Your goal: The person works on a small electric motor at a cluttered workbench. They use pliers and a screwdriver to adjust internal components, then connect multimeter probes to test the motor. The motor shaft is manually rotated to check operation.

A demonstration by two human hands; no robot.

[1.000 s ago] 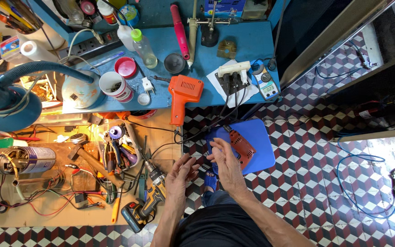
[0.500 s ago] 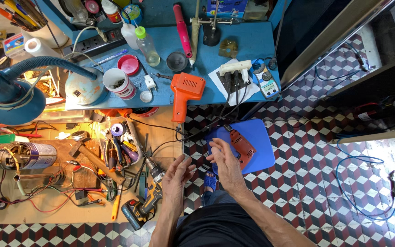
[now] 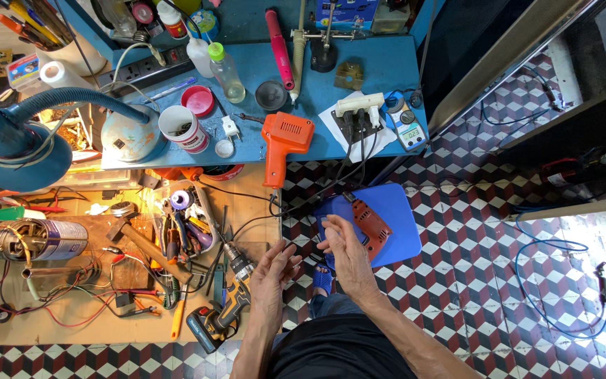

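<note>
The fingers (image 3: 283,254) of the left hand (image 3: 272,275) are loosely spread and point up and forward, and they hold nothing that I can see; the fingers (image 3: 331,235) of the right hand (image 3: 345,256) are also spread and a little curled, with the palm turned toward the left hand, and they pinch nothing. Both hands hang in the air above the checkered floor (image 3: 471,281), near each other but not touching. The red drill (image 3: 367,222) lies on the blue stool (image 3: 401,224), just beside the right fingers, a little forward and to the right of them, and its black cord (image 3: 296,207) runs away toward the bench (image 3: 36,309). The yellow and black cordless drill (image 3: 222,309) lies at the edge of the bench, just to the left of the left hand. In my judgement the risk here is the cord: it passes close in front of both hands, so a hand that catches it could pull the red drill off the stool to the floor. The cordless drill sits near the bench edge among loose wires (image 3: 85,309) and pliers (image 3: 173,242), so a careless elbow could push it down. Farther away, the orange heat gun (image 3: 283,144) hangs over the edge of the blue shelf (image 3: 380,67).
</note>
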